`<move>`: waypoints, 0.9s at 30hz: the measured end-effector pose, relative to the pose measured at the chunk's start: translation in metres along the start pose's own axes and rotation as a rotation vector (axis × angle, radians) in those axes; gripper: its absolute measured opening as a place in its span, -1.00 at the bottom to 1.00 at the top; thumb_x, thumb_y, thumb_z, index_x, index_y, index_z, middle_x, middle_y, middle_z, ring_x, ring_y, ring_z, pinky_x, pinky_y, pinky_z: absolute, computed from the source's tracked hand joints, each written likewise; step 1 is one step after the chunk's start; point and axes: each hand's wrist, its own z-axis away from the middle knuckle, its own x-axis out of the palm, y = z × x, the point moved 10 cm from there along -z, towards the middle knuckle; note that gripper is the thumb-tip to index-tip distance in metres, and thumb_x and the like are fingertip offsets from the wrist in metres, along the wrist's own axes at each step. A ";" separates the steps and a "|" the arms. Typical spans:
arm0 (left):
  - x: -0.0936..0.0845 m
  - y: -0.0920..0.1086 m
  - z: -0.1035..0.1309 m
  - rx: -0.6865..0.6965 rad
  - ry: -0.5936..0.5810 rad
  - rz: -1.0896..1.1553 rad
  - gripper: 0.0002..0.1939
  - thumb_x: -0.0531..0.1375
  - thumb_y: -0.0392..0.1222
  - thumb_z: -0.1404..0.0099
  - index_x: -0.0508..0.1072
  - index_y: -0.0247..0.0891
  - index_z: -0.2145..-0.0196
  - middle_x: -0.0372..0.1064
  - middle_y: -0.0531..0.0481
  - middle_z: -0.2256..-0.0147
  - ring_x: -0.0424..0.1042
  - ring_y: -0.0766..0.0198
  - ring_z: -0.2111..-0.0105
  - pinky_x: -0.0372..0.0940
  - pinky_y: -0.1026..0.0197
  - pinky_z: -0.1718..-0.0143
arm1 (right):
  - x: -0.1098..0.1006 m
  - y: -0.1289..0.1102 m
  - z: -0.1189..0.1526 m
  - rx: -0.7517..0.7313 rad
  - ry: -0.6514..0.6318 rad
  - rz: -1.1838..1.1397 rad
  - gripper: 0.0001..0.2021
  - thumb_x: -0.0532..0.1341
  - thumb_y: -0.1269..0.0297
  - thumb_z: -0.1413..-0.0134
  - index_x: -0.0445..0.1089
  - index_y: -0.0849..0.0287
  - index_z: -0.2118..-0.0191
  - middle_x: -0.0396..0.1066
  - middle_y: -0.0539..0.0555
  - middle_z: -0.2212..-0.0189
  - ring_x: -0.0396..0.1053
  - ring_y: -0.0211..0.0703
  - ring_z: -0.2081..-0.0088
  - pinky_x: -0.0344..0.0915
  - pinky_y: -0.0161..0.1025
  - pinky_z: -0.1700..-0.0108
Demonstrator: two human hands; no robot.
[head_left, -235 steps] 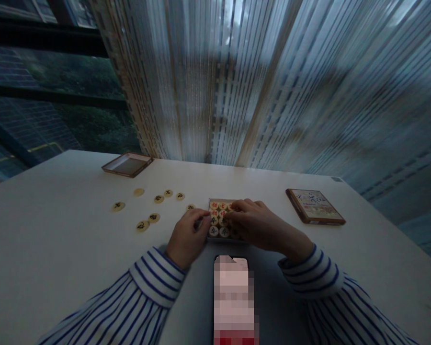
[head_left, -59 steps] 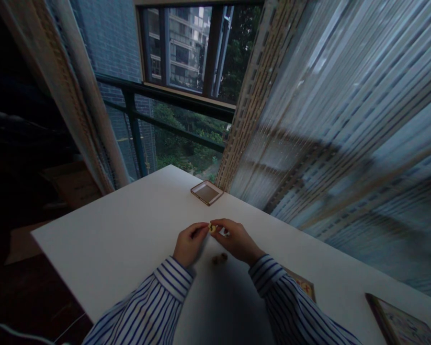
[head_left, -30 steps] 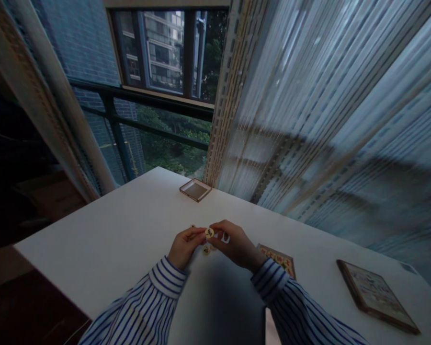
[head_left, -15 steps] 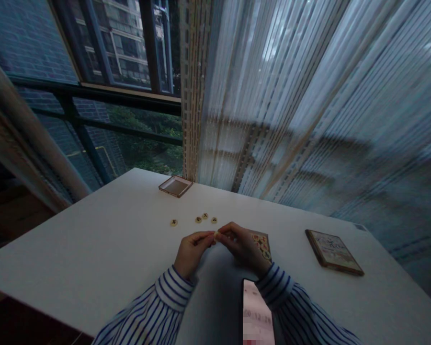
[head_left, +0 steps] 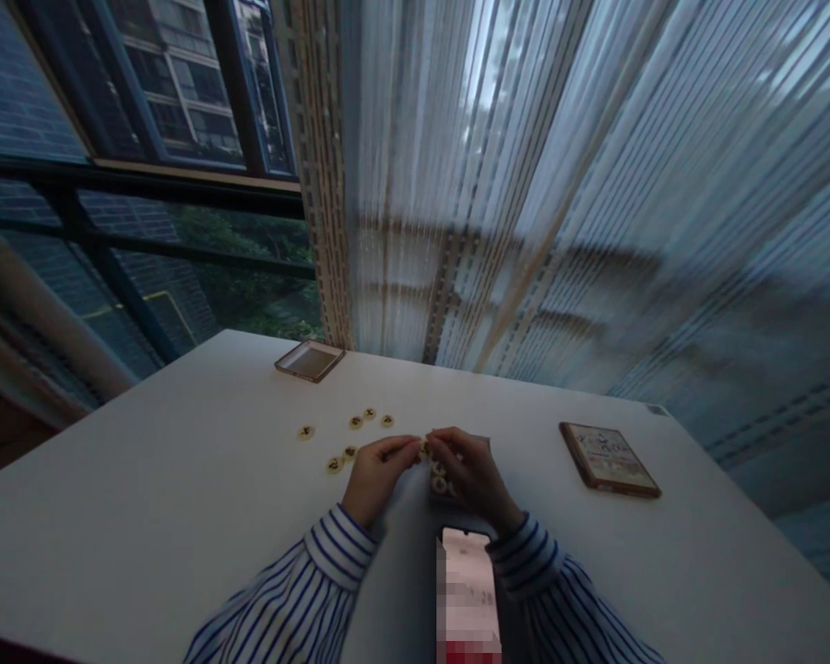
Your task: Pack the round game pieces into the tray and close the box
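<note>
My left hand and my right hand meet at their fingertips, pinching a small round game piece between them. Beneath my right hand, and partly hidden by it, is a box of round pieces. Several loose round pieces with dark characters lie on the table to the left, among them one piece apart from the rest and another close to my left hand.
An open shallow tray lies at the table's back left edge. On the right is a closed wooden-edged box. A phone rests between my forearms on the white table. Curtains and a window stand behind.
The view has shifted, so the table items appear farther left. Two loose pieces by my left hand now show, and more of the box of pieces shows between my hands.
</note>
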 end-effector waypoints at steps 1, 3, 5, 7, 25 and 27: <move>0.002 -0.002 -0.003 -0.005 0.005 0.021 -0.74 0.30 -0.08 0.07 0.57 -0.32 0.44 0.48 -0.05 0.53 0.39 0.27 0.49 0.30 0.23 0.37 | -0.003 0.001 0.000 0.001 -0.007 0.005 -0.83 0.11 0.25 -0.09 0.41 0.20 0.34 0.45 0.02 0.47 0.37 -0.24 0.41 0.27 -0.30 0.34; 0.008 -0.010 -0.009 -0.032 0.015 0.091 -0.74 0.31 -0.09 0.07 0.57 -0.32 0.43 0.49 -0.06 0.50 0.39 0.27 0.46 0.30 0.24 0.35 | -0.006 0.004 -0.001 -0.001 -0.049 0.008 -0.82 0.09 0.27 -0.10 0.41 0.20 0.29 0.46 0.04 0.41 0.39 -0.22 0.35 0.28 -0.29 0.28; 0.015 -0.019 -0.013 -0.070 0.014 0.193 -0.73 0.32 -0.10 0.08 0.56 -0.33 0.42 0.50 -0.07 0.45 0.40 0.28 0.43 0.30 0.23 0.31 | -0.010 0.003 -0.002 -0.029 -0.095 0.032 -0.81 0.10 0.28 -0.10 0.41 0.18 0.23 0.47 0.06 0.34 0.39 -0.21 0.29 0.29 -0.27 0.22; 0.023 -0.027 -0.015 -0.105 -0.002 0.289 -0.71 0.33 -0.10 0.08 0.56 -0.34 0.40 0.51 -0.09 0.41 0.42 0.26 0.40 0.30 0.22 0.27 | -0.014 0.000 -0.002 -0.085 -0.124 0.102 -0.81 0.13 0.28 -0.08 0.39 0.17 0.18 0.46 0.07 0.30 0.39 -0.20 0.26 0.29 -0.25 0.19; 0.041 -0.047 -0.008 -0.106 -0.061 0.317 -0.68 0.35 -0.12 0.10 0.54 -0.34 0.37 0.52 -0.10 0.35 0.45 0.25 0.37 0.32 0.17 0.21 | -0.010 -0.018 0.005 -0.284 -0.297 0.687 -0.77 0.16 0.27 -0.08 0.39 0.19 0.13 0.47 0.13 0.25 0.37 -0.10 0.21 0.21 -0.19 0.18; 0.044 -0.044 -0.007 -0.087 -0.092 0.299 -0.69 0.35 -0.12 0.10 0.54 -0.33 0.37 0.53 -0.09 0.35 0.45 0.25 0.36 0.32 0.18 0.21 | -0.012 -0.020 0.008 -0.287 -0.289 0.705 -0.75 0.16 0.26 -0.09 0.38 0.20 0.12 0.47 0.13 0.24 0.38 -0.09 0.21 0.21 -0.19 0.19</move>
